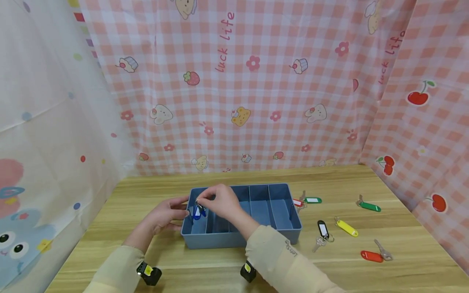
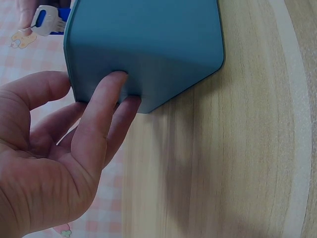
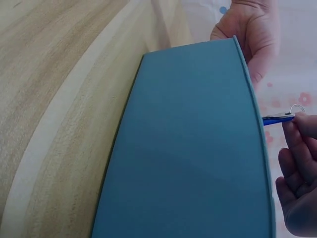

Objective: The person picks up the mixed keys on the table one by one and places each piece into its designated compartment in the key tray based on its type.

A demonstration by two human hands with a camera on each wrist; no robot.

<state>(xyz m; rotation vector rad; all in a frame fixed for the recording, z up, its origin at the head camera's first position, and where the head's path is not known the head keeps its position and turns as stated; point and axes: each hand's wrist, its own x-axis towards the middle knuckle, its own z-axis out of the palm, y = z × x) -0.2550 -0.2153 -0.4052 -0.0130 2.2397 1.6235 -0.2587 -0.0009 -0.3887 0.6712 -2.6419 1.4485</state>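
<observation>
My right hand (image 1: 224,202) pinches the ring of a blue key tag (image 1: 197,212), which hangs in the leftmost compartment of a blue-grey divided box (image 1: 234,240). The silver key (image 2: 48,20) beside that tag shows in the left wrist view. In the right wrist view, thumb and forefinger meet at the ring (image 3: 297,107). My left hand (image 1: 166,214) touches the box's left end, its fingertips (image 2: 118,77) resting on the outer wall. Those fingers are spread and only slightly bent. The bottom of the leftmost compartment is partly hidden.
To the box's right lie several keys with tags: green (image 1: 313,200), another green (image 1: 370,206), yellow (image 1: 347,228), black (image 1: 323,229) and red (image 1: 371,256). One more red tag (image 1: 297,202) lies against the box's right end. Printed cloth (image 1: 234,97) hangs behind the wooden table (image 1: 205,272).
</observation>
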